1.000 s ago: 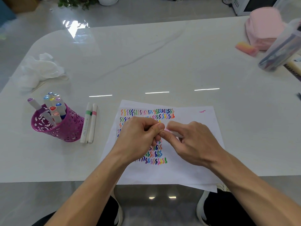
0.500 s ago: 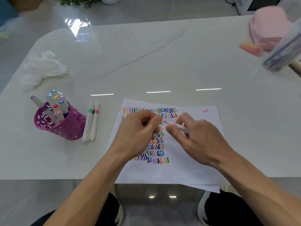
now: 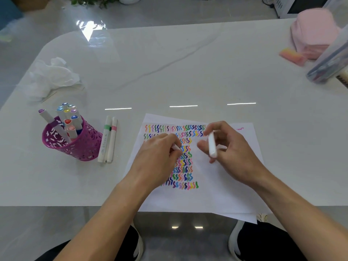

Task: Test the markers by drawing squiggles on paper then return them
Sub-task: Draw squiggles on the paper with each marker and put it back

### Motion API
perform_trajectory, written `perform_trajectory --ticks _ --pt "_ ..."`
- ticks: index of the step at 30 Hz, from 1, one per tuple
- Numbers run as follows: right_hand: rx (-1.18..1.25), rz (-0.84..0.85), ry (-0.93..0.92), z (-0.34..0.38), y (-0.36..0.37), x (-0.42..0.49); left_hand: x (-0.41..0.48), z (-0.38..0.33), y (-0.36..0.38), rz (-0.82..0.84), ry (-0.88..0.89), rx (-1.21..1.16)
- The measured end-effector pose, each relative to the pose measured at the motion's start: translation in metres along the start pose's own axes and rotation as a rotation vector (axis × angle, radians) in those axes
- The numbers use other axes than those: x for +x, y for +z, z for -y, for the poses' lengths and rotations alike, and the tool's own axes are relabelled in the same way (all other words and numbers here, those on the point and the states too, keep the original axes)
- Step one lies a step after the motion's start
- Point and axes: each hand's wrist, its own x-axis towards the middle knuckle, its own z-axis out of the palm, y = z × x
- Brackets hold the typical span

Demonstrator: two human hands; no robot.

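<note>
Head view: right hand (image 3: 235, 153) grasps white marker (image 3: 211, 146) above squiggle-filled paper (image 3: 216, 194), ready for drawing; left hand (image 3: 156, 159) pinches likely cap (image 3: 176, 147) nearby for recapping; purple pen holder (image 3: 82, 146) awaits return

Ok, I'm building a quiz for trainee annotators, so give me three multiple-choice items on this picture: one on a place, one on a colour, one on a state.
1. Where do the two loose markers lie relative to the cup?
A) inside it
B) on the table, beside it
C) under it

2. The cup is:
A) magenta
B) green
C) black

3. What is held?
A) nothing
B) the right hand grips a white marker, and the left hand pinches a small white piece
C) both grip the cup

Answers:
1 B: they lie side by side on the tabletop.
2 A: its cut-out wall is magenta.
3 B: fingers curl round each item.
</note>
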Motion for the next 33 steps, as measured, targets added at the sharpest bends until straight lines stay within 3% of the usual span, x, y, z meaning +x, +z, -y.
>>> perform_trajectory --ticks 13,33 --pt "0.075 -0.182 0.025 -0.012 0.014 0.004 -0.004 -0.001 0.006 0.021 0.014 0.008" --pt "-0.072 -0.21 0.058 -0.013 0.016 0.005 -0.002 -0.001 0.005 0.051 -0.036 -0.014"
